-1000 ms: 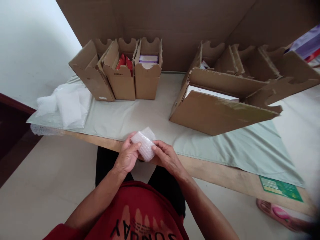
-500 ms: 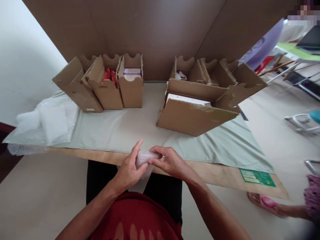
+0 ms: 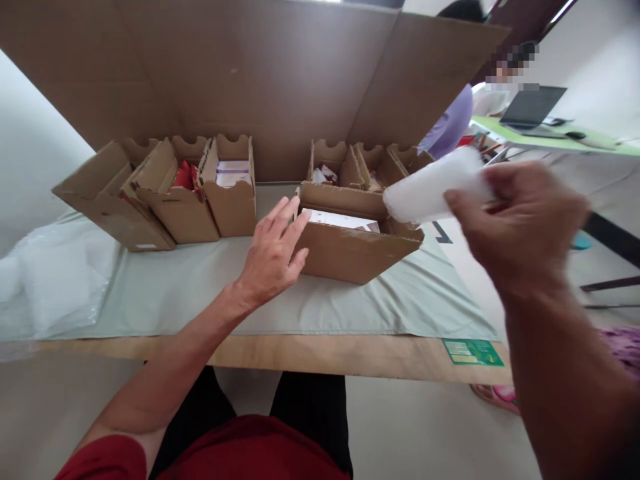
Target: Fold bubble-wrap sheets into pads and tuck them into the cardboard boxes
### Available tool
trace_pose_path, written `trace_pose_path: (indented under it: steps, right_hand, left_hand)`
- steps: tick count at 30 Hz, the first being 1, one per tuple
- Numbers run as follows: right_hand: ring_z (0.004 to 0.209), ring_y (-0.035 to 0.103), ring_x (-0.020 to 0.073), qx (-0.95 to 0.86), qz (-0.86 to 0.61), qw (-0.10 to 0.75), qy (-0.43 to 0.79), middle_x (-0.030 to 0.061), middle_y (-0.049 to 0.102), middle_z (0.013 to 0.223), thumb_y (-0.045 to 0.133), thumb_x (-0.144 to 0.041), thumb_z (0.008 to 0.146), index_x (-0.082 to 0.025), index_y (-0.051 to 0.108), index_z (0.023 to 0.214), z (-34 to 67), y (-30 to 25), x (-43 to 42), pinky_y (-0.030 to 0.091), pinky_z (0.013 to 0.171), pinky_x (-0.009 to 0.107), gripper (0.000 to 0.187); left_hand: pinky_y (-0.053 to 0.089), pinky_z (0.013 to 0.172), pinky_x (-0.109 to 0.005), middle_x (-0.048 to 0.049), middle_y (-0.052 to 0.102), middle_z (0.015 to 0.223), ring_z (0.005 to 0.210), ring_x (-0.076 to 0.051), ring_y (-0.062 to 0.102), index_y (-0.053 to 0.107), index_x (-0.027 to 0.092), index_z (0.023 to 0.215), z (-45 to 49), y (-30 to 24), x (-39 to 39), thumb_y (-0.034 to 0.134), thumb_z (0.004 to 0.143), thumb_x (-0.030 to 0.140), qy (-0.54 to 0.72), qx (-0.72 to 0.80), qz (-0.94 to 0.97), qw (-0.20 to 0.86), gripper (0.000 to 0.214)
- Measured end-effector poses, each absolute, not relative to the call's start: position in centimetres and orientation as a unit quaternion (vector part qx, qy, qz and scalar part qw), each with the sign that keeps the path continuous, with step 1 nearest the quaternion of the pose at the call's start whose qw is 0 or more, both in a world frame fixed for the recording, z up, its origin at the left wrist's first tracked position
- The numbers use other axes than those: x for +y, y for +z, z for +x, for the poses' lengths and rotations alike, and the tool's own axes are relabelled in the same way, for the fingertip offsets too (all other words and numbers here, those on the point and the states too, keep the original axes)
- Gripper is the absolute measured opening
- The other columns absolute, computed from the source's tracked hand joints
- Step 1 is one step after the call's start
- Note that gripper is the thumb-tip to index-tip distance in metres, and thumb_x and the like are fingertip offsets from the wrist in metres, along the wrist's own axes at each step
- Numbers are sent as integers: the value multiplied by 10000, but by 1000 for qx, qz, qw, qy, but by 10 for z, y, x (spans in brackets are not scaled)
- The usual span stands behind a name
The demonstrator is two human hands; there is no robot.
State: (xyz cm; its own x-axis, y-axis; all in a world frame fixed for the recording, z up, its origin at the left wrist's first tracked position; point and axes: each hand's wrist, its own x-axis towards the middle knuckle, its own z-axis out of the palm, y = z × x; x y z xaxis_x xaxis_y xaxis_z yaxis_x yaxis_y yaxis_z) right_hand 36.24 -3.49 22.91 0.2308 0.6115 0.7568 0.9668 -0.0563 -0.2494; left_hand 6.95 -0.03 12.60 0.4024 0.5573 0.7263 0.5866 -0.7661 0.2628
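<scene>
A translucent white pouch (image 3: 433, 188) slants in the right grip (image 3: 530, 223).

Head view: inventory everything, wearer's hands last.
wrap: 1, white, upper right
boxes: 7, brown, three left, four right
packaging: count unclear, red, middle left box
packs: several, purple-white, third left box
flat item: 1, white, front right box
panel: 1, brown, behind boxes
table: 1, brown, foreground
cloth: 1, pale green, on table
plastic: count unclear, white, cloth's left end
label: 1, green, table edge
desk: 1, green, right background
laptop: 1, black, on desk
sandal: 1, pink, floor
shirt: 1, red, bottom
left hand: 1, by front right box
right hand: 1, holding wrap
</scene>
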Motion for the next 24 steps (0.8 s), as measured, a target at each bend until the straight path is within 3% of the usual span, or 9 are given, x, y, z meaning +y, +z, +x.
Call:
trace_pose_path:
  steps: [2,5,7,10,14,19,24]
  right_hand:
    - [836,707,271,-563,-748,274,-220,84,746,932,698,-343,807,-177,675,1145,359,225,-23,519,740,374,377]
    - [967,721,368,-556,-801,93,-200,158,759,1020,580,-350,913,-171,520,1424,344,221,-17,499,777,428,546]
    - [1007,716,399,-565,-806,2,-178,190,755,1039,512,-345,948,-181,470,1469,334,222,-15,488,773,435,548]
    - [1073,699,405,-592,-792,-93,-118,199,742,1133,517,-317,925,-210,567,1379,329,226,-5,491,788,429,469]
    - [1120,674,380,-624,-771,-116,-52,169,714,1251,506,-292,904,-224,667,1260,338,228,14,500,819,422,396]
    - [1133,661,361,-603,-795,-45,-39,189,710,1254,483,-281,905,-170,572,1377,349,222,20,494,846,408,493]
    - [1147,662,367,-595,-797,-94,-46,169,707,1272,470,-349,936,-226,609,1367,343,220,11,498,871,443,469]
  left_hand:
    - [403,1153,-524,-159,618,1412,1414,-335,489,531,176,1414,81,124,12,586,913,137,-414,-347,-841,23,506]
    - [461,1079,-489,-123,714,1201,1297,-309,573,617,176,1305,88,119,16,548,932,103,-420,-355,-834,39,387]
    - [476,1053,-475,-106,727,1139,1270,-299,584,642,185,1266,89,116,15,535,936,87,-433,-360,-824,55,361]
    - [484,1033,-464,-83,736,1036,1240,-286,602,665,195,1220,89,114,16,540,940,85,-444,-362,-817,70,327]
    - [498,995,-436,-70,731,935,1209,-280,623,688,187,1155,90,113,18,555,941,89,-458,-360,-809,77,271]
    - [503,976,-430,-65,728,894,1200,-271,636,702,186,1113,93,112,19,530,946,77,-476,-352,-802,76,263]
    - [507,968,-424,-53,724,871,1186,-260,649,707,199,1083,93,111,20,523,953,88,-483,-354,-797,83,252]
